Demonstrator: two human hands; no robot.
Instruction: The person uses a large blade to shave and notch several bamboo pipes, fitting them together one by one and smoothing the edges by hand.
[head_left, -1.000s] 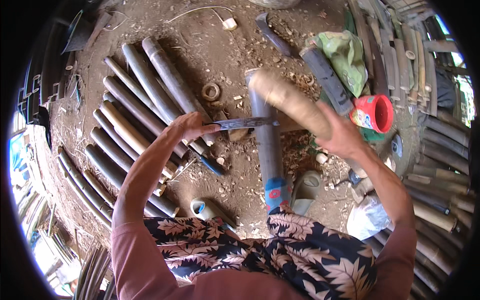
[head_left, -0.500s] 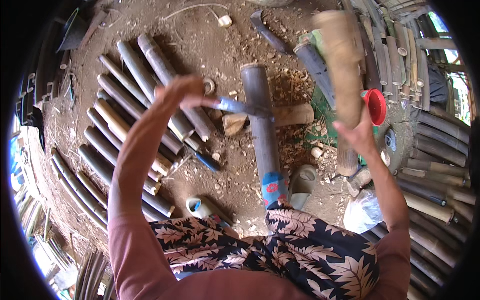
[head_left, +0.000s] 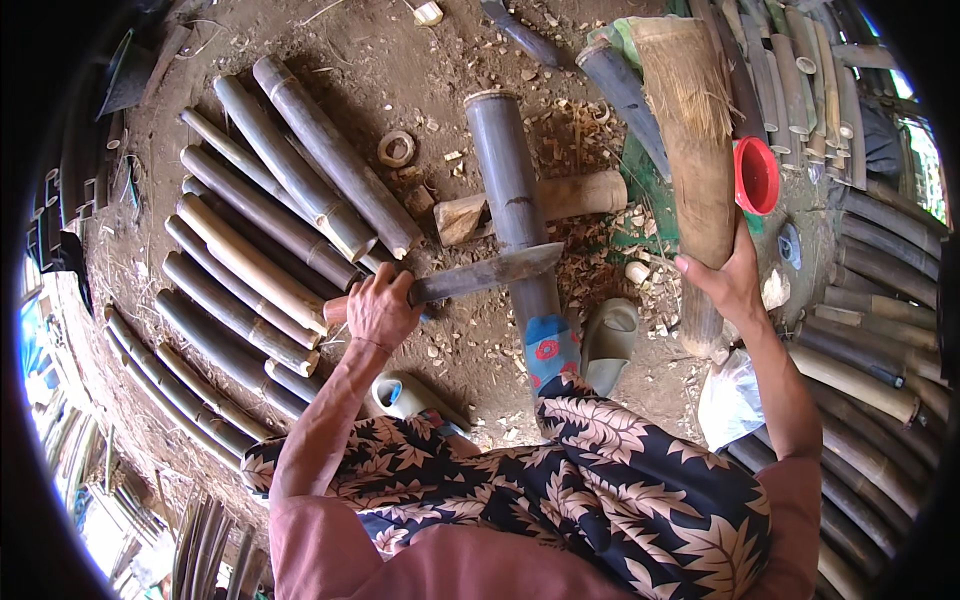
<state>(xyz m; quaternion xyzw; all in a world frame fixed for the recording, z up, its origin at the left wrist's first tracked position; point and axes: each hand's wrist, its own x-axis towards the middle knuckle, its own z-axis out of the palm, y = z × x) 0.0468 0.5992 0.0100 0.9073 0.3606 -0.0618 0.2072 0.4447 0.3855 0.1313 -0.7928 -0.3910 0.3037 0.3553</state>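
Note:
My left hand (head_left: pixel 378 308) is wrapped round the wooden handle of a machete (head_left: pixel 482 277), whose broad blade reaches right, over a dark bamboo section. That bamboo section (head_left: pixel 505 165) rests across a short wooden log (head_left: pixel 585 195), its near end by my foot in a blue patterned sock (head_left: pixel 548 345). In my right hand (head_left: pixel 733 280) is a thick wooden mallet (head_left: pixel 688 150) with a frayed, worn head, held roughly upright in the view. My fingers close round its narrower lower part. Whether the blade touches the bamboo, I cannot tell.
Several cut bamboo sections (head_left: pixel 285 150) lie in a row on the left. More bamboo (head_left: pixel 865 395) is stacked at right. A red plastic container (head_left: pixel 756 177), another curved blade (head_left: pixel 522 35), a bamboo ring (head_left: pixel 396 149), grey clogs (head_left: pixel 610 345) and a plastic bag (head_left: pixel 735 400) lie about among wood chips.
My left hand has come down and nearer with the machete, whose blade has moved off its earlier place on the bamboo. The mallet, blurred before, is now steadier in my right hand.

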